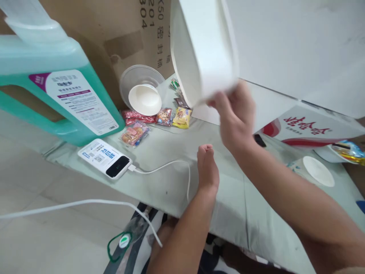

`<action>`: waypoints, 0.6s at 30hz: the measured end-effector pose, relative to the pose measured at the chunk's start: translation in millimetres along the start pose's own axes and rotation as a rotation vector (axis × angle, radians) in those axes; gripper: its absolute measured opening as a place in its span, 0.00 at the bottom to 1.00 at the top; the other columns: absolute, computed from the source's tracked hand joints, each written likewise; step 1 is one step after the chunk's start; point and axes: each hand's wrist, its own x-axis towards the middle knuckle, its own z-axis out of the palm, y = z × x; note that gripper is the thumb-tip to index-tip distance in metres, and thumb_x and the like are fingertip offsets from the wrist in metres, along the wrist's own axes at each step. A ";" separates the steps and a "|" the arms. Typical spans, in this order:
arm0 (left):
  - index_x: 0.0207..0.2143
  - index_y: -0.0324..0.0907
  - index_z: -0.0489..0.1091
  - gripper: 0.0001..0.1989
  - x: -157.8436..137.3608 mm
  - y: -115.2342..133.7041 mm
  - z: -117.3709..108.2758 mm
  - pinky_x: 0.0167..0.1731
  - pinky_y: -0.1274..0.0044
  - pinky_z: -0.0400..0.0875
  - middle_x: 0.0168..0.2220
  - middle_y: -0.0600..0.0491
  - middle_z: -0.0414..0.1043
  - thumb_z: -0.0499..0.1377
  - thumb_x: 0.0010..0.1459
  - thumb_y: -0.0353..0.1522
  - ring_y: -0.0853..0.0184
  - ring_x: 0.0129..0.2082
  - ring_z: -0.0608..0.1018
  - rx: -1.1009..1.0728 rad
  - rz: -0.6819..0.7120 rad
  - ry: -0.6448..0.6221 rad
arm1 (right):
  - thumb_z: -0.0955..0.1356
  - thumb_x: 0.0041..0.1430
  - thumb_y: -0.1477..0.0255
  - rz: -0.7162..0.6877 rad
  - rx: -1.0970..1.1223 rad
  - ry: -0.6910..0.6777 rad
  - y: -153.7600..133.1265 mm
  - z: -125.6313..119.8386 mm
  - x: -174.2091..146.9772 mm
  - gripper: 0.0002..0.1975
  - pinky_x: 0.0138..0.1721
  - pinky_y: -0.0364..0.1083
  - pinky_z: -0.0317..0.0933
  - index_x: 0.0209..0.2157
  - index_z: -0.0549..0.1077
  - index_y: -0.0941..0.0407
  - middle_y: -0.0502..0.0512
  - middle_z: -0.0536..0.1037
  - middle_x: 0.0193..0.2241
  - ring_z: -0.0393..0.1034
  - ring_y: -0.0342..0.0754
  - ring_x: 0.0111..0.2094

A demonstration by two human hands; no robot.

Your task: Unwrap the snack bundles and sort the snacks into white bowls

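Observation:
Raised above the table, my right hand (238, 114) grips the lower edge of a white open container (218, 49), tipped on its side and slightly blurred. My left hand (207, 165) is closed over the middle of the table, fingers curled; whatever may be inside is hidden. Beyond it lie small wrapped snacks: a yellow packet (181, 117), a patterned packet (164, 117), red packets (138, 117) and a clear-wrapped packet (135, 134). A white bowl (145, 100) leans in front of a clear round lid (127, 82).
A large green liquid jug (99, 102) stands at the left. Near the front edge, a white power bank (98, 152) has a white cable (171, 163) plugged in. At the right are a paper cup (318, 171), a bowl of packets (330, 152) and a printed box (310, 121).

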 end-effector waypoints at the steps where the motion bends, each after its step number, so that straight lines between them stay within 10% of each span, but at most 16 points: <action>1: 0.38 0.45 0.65 0.05 -0.2 -1.8 1.2 0.51 0.70 0.68 0.39 0.51 0.68 0.52 0.61 0.33 0.63 0.47 0.74 -0.005 -0.008 -0.005 | 0.52 0.72 0.57 0.038 0.005 0.039 10.2 -29.1 -39.2 0.22 0.42 0.57 0.70 0.55 0.70 0.47 0.59 0.74 0.42 0.75 0.57 0.45; 5: 0.38 0.44 0.66 0.07 -3.6 -8.6 14.0 0.47 0.74 0.68 0.37 0.51 0.70 0.49 0.61 0.33 0.65 0.43 0.76 -0.059 -0.011 -0.037 | 0.62 0.66 0.65 0.108 0.044 0.044 67.5 -122.1 -186.5 0.12 0.42 0.61 0.71 0.47 0.73 0.38 0.58 0.77 0.39 0.76 0.59 0.43; 8: 0.40 0.43 0.68 0.12 -9.0 -20.2 37.6 0.47 0.74 0.67 0.43 0.50 0.73 0.48 0.64 0.38 0.65 0.48 0.76 -0.009 0.100 -0.136 | 0.66 0.62 0.72 0.139 -0.058 -0.043 100.4 -148.7 -254.6 0.11 0.46 0.61 0.70 0.41 0.76 0.42 0.57 0.76 0.37 0.75 0.57 0.43; 18: 0.37 0.45 0.76 0.10 -25.2 -83.5 94.9 0.51 0.69 0.72 0.55 0.47 0.70 0.59 0.58 0.39 0.58 0.57 0.73 0.752 0.588 -0.382 | 0.63 0.56 0.81 0.218 -0.112 0.254 177.5 -173.4 -275.9 0.23 0.59 0.64 0.63 0.51 0.71 0.48 0.59 0.71 0.51 0.68 0.58 0.58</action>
